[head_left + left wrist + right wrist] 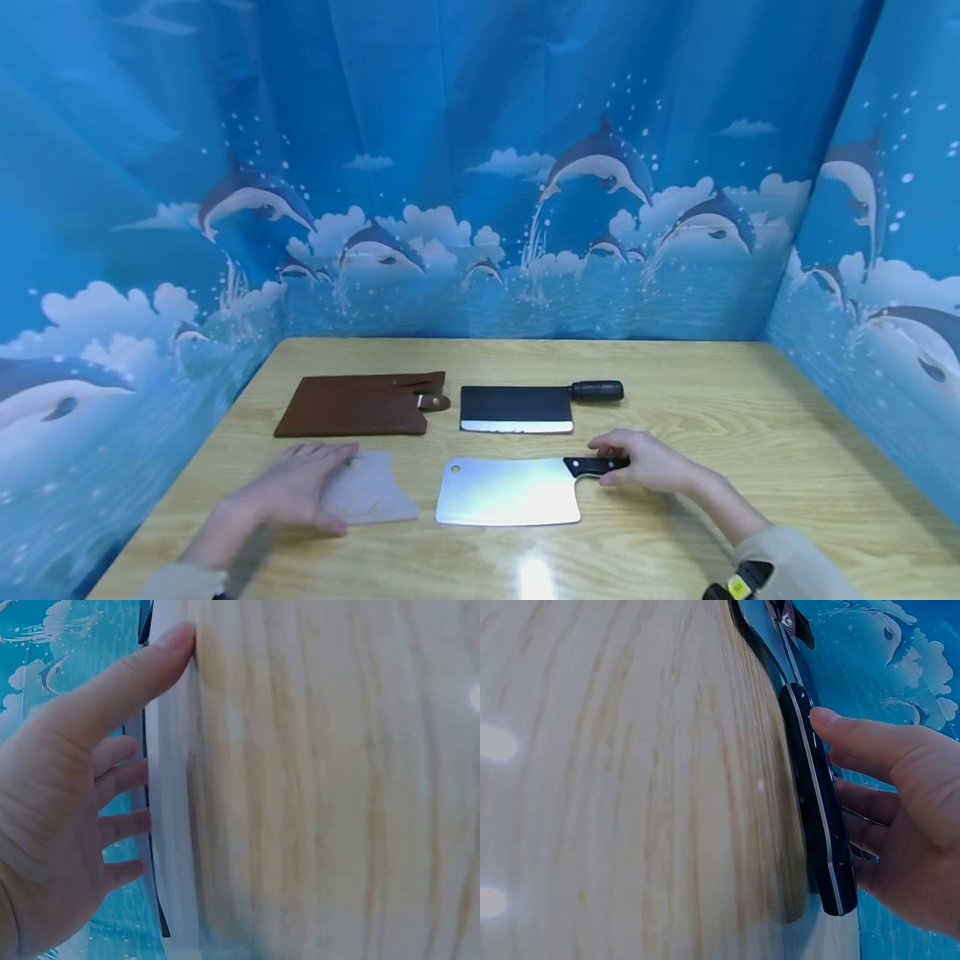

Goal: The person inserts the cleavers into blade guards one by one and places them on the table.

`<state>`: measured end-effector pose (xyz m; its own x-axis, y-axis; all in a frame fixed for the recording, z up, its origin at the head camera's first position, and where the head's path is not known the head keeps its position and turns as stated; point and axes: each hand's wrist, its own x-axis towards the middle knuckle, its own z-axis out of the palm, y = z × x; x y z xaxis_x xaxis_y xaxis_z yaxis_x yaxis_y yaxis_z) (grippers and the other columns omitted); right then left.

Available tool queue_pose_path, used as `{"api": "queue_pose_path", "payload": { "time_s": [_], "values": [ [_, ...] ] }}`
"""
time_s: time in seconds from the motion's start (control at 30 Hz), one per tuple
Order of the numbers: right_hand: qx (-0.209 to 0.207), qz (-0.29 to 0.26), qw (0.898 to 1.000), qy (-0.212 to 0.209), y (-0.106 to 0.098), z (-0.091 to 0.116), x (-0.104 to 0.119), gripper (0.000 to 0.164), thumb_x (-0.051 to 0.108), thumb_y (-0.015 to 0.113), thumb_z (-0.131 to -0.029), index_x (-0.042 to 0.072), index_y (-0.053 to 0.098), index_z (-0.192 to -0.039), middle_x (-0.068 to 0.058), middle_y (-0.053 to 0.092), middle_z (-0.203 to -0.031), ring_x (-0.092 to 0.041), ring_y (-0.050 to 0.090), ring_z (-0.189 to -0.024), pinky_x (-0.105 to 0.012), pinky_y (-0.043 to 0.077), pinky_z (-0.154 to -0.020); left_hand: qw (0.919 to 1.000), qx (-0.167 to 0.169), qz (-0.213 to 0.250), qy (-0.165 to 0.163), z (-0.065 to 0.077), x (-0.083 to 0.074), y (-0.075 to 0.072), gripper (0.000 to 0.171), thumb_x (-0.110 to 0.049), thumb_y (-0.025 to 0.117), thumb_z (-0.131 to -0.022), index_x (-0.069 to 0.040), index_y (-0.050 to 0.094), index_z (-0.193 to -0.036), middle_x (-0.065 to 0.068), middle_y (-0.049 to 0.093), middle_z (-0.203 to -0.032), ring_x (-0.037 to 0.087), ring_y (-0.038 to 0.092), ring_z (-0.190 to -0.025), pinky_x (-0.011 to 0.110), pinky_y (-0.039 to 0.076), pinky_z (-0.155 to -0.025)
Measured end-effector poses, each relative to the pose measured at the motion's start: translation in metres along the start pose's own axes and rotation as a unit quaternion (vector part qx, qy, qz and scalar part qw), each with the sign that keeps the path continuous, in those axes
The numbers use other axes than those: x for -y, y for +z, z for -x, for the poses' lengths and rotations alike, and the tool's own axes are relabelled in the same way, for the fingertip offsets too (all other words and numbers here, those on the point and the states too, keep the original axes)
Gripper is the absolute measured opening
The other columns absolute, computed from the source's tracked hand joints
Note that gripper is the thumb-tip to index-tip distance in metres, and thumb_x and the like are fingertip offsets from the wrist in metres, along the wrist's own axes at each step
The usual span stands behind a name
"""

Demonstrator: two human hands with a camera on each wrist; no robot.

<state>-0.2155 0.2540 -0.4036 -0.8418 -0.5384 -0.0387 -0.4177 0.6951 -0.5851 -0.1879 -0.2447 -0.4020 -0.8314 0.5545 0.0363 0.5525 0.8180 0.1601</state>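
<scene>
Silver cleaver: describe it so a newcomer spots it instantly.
Start at the wooden table before the dolphin backdrop and find the right hand. The silver cleaver lies there, its black handle at that hand. Its bright blade has a hole near one corner, unlike the dark-bladed cleaver lying behind it.

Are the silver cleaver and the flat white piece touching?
Apart. The head view shows a strip of bare table between the silver cleaver and the flat white piece.

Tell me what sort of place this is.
Likely a makeshift recording booth: a dolphin-print curtain hangs behind and beside a table with a silver cleaver and a black cleaver laid out.
</scene>
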Motion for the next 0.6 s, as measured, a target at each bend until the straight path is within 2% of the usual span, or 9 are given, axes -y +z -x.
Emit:
{"api": "queue_pose_path", "payload": {
  "time_s": [0.37, 0.6],
  "values": [
    [0.003, 0.021, 1.0, -0.018, 0.003, -0.003, 0.0, 0.053, 0.028, 0.074, -0.077, 0.0, 0.058, -0.119, -0.005, 0.059, -0.107, -0.027, 0.056, -0.097, -0.048, 0.045, -0.085, 1.0, -0.001, -0.003, -0.005, 0.001, -0.006, -0.003, 0.101, -0.065, 0.074, -0.054, 0.003, 0.052, -0.125, 0.017, 0.056, -0.119, 0.039, 0.05, -0.109, 0.055, 0.038, -0.091],
    [0.011, 0.046, 0.998, -0.034, 0.002, -0.005, 0.001, 0.046, 0.031, 0.073, -0.077, 0.005, 0.063, -0.113, -0.005, 0.058, -0.106, -0.027, 0.055, -0.097, -0.048, 0.045, -0.085, 0.9985, -0.047, -0.011, -0.026, 0.005, -0.011, 0.0, 0.106, -0.057, 0.08, -0.05, 0.01, 0.048, -0.125, 0.019, 0.054, -0.111, 0.036, 0.053, -0.1, 0.05, 0.044, -0.086]
  ]
}}
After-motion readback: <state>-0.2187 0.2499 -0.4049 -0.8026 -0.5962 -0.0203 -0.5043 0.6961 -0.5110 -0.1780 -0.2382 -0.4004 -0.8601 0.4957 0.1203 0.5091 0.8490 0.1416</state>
